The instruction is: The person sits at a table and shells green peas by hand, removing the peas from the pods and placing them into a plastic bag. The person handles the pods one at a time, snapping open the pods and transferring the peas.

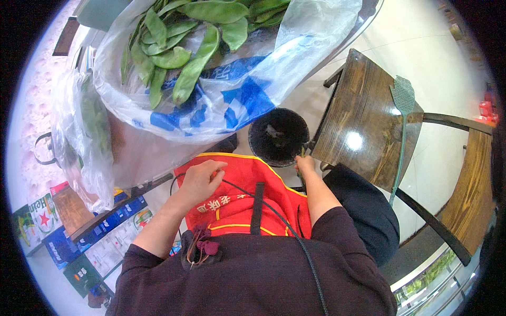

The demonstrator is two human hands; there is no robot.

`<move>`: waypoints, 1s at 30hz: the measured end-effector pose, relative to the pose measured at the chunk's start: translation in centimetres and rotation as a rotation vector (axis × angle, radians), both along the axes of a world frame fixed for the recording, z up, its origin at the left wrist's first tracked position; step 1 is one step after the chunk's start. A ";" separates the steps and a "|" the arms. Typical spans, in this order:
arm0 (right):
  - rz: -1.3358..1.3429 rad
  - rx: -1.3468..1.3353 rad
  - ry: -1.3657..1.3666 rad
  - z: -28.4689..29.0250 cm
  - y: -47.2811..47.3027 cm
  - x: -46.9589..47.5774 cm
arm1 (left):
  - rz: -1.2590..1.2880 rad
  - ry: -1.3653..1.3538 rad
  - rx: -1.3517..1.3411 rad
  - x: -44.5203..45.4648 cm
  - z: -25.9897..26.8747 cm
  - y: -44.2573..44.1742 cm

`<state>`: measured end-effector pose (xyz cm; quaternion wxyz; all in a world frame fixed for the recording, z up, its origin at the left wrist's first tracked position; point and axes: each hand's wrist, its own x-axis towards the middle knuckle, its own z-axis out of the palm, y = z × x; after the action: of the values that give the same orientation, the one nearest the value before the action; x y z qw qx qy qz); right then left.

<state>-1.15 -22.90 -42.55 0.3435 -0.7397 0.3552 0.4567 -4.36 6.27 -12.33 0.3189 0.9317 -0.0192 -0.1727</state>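
Note:
My left hand (pixel 202 181) is over the red apron (pixel 237 197) on my lap, its fingers partly curled; whether it holds something small cannot be made out. My right hand (pixel 305 165) is beside the rim of a round black bin (pixel 279 138), closed on a thin green piece (pixel 302 154), perhaps part of a bean. Inside the bin lies a small pale scrap. In front of me flat green bean pods (pixel 197 67) lie in a white and blue plastic bag (pixel 253 102), spread open above the level of my hands.
A wooden chair (pixel 363 118) stands at the right with a green fly swatter (pixel 404 98) across its seat. Another plastic bag (pixel 95 138) with green contents hangs at the left. Beer cartons (pixel 99 237) are stacked at the lower left. A dark cord crosses the apron.

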 end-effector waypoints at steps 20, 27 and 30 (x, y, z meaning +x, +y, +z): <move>-0.116 0.211 -0.514 11.7 3.5 2.3 | -0.073 -0.083 -0.033 3.8 -5.8 -1.8; -0.211 0.428 -0.548 21.9 2.7 1.5 | -0.065 0.282 0.157 7.1 -10.5 -4.8; -0.210 0.463 -0.584 25.0 2.7 0.4 | 0.079 0.338 0.253 7.8 -11.7 -5.9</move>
<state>-0.79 -20.16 -17.57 0.6330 -0.7010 0.2038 0.2575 3.45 0.35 -24.02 0.2048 0.9222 0.0929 -0.3147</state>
